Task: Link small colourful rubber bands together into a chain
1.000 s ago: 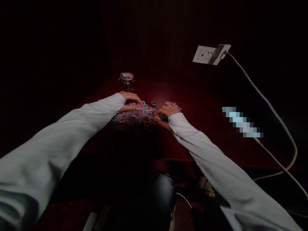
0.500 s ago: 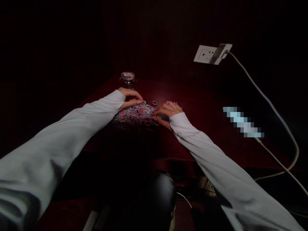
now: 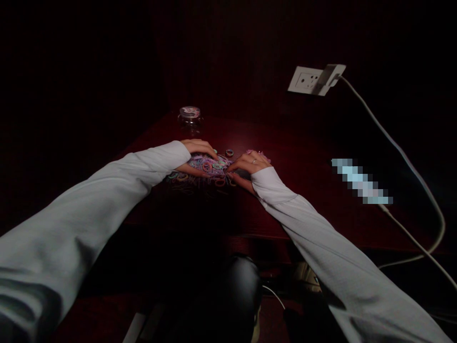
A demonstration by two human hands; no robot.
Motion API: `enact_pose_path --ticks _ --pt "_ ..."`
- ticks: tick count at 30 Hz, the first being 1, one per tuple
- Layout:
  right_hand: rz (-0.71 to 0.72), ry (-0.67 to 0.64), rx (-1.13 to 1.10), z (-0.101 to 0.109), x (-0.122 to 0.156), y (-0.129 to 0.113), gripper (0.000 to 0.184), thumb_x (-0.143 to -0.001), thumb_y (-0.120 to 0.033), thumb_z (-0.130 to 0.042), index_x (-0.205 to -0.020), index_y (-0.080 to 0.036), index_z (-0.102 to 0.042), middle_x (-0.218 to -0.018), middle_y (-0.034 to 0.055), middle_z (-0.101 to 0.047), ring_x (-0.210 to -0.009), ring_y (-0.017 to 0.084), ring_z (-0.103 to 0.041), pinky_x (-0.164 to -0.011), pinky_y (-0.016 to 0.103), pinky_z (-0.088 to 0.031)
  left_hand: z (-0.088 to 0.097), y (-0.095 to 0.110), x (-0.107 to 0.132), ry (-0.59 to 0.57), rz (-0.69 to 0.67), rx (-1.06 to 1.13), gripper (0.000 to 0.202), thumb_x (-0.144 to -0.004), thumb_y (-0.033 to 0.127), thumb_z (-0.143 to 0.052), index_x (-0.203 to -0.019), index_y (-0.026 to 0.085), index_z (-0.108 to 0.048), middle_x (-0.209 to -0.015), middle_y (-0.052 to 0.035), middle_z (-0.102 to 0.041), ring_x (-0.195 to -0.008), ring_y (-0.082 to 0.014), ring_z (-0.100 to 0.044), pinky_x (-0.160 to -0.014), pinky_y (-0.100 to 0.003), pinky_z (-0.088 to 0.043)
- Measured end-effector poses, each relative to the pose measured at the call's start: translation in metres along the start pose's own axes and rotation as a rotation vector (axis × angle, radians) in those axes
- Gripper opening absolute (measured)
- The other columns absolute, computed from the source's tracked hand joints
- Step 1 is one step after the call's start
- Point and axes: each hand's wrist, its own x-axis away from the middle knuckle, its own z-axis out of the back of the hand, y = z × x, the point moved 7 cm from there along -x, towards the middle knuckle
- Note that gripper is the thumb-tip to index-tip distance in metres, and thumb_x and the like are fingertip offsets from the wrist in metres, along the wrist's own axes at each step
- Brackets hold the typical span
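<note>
A tangled pile of small colourful elastic hair ties lies on the dark red table. Over its left side arches my left hand, fingers and thumb apart around part of the pile. My right hand, with a ring on one finger, rests at the pile's right edge. Its thumb and forefinger tips come close together there; what is between them is too small to make out. One hair tie lies apart, just behind the pile. Some pink hair ties show behind my right hand.
A clear lidded jar stands at the back left of the table. To the right lies a pixelated device with a white cable. A charger sits in the wall socket. My knee is below the table edge.
My left hand has come down and toward me over the pile, its thumb and fingers spreading wider. More of the jar's lower part shows. The right hand has barely moved.
</note>
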Motion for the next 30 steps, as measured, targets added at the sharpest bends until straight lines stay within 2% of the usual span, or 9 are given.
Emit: enact_pose_path --ticks 6,10,14,19,23,27,30 --pt "-0.013 0.005 0.001 0.0 -0.001 -0.005 0.022 -0.107 -0.04 -0.063 -0.113 -0.028 -0.08 -0.106 0.0071 -0.078 -0.106 0.026 -0.06 -0.097 0.039 -0.044 -0.001 -0.002 -0.002 0.032 0.032 0.024 0.054 -0.088 0.066 -0.081 -0.119 0.022 -0.083 -0.116 -0.0114 -0.08 -0.108 -0.0223 -0.075 -0.104 -0.031 -0.055" --pt "-0.035 -0.006 -0.025 -0.002 -0.005 -0.014 0.019 -0.104 -0.038 -0.068 -0.116 -0.03 -0.08 -0.111 0.0051 -0.078 -0.104 0.026 -0.058 -0.097 0.038 -0.043 0.002 0.002 -0.003 0.002 0.017 0.053 0.051 -0.091 0.062 -0.078 -0.119 0.02 -0.083 -0.118 -0.0129 -0.081 -0.109 -0.0239 -0.076 -0.104 -0.032 -0.055" --pt "-0.078 -0.018 -0.038 -0.005 -0.008 -0.019 0.02 -0.1 -0.037 -0.073 -0.118 -0.032 -0.08 -0.114 0.004 -0.076 -0.104 0.026 -0.054 -0.099 0.039 -0.042 0.005 0.002 -0.004 0.005 0.059 0.037 0.046 -0.093 0.059 -0.076 -0.119 0.022 -0.084 -0.118 -0.0111 -0.081 -0.109 -0.0234 -0.076 -0.104 -0.032 -0.055" --pt "-0.12 -0.013 -0.068 -0.007 -0.008 -0.02 0.03 -0.095 -0.047 -0.08 -0.121 -0.033 -0.081 -0.116 0.0047 -0.073 -0.106 0.027 -0.05 -0.101 0.042 -0.041 0.006 0.007 -0.005 -0.002 0.091 0.025 0.044 -0.097 0.058 -0.071 -0.119 0.023 -0.084 -0.118 -0.0106 -0.082 -0.108 -0.0226 -0.076 -0.102 -0.031 -0.056" --pt "-0.129 -0.012 -0.058 -0.014 -0.007 -0.017 0.031 -0.09 -0.052 -0.085 -0.115 -0.033 -0.085 -0.115 0.005 -0.069 -0.106 0.026 -0.046 -0.101 0.042 -0.039 0.004 0.009 -0.005 0.001 0.071 0.044 0.046 -0.097 0.062 -0.071 -0.118 0.023 -0.084 -0.118 -0.0108 -0.082 -0.108 -0.0229 -0.076 -0.102 -0.033 -0.055" --pt "-0.17 0.013 -0.084 -0.022 -0.009 -0.013 0.018 -0.093 -0.044 -0.082 -0.105 -0.03 -0.087 -0.112 0.0052 -0.068 -0.105 0.025 -0.046 -0.1 0.041 -0.04 0.003 0.005 -0.005 0.07 0.005 0.006 0.047 -0.096 0.065 -0.071 -0.117 0.024 -0.083 -0.122 -0.0113 -0.081 -0.113 -0.0243 -0.073 -0.106 -0.037 -0.051" --pt "-0.217 0.046 -0.111 -0.024 -0.012 -0.012 0.011 -0.097 -0.035 -0.077 -0.096 -0.029 -0.086 -0.107 0.0049 -0.067 -0.104 0.025 -0.047 -0.1 0.04 -0.04 0.002 0.001 -0.003 0.071 -0.017 -0.039 0.047 -0.096 0.066 -0.068 -0.119 0.026 -0.081 -0.13 -0.0105 -0.079 -0.115 -0.0258 -0.07 -0.106 -0.04 -0.047"
